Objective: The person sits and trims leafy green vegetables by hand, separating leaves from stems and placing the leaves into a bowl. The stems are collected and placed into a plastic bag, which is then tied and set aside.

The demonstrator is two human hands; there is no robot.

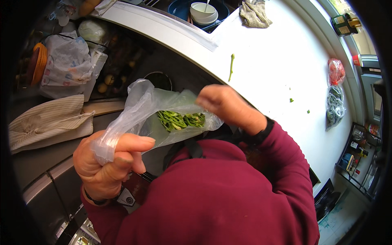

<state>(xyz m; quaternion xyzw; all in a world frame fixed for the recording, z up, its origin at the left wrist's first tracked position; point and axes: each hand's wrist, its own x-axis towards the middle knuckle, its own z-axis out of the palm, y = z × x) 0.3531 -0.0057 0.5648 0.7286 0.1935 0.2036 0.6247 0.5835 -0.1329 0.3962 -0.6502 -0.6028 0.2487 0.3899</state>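
A translucent plastic bag (139, 105) hangs in front of my body, its gathered upper end caught in the curled fingers of my left hand (107, 159). Inside lies a bundle of cut green vegetable stalks (180, 120). My right hand (219, 102) is at the bag's far right side, fingers curled and slightly blurred; whether it grips the plastic is hidden. Beyond that hand, a single green stalk (231, 67) rests on the white countertop (263, 70).
Green leaf scraps (291, 100) dot the countertop. Bagged goods (335, 98) stand along the window side. A blue basin (177, 9) with white bowls (203, 13) is in the sink; a cloth (254, 13) lies beside it. At left are a printed plastic bag (67, 61) and striped fabric (52, 122).
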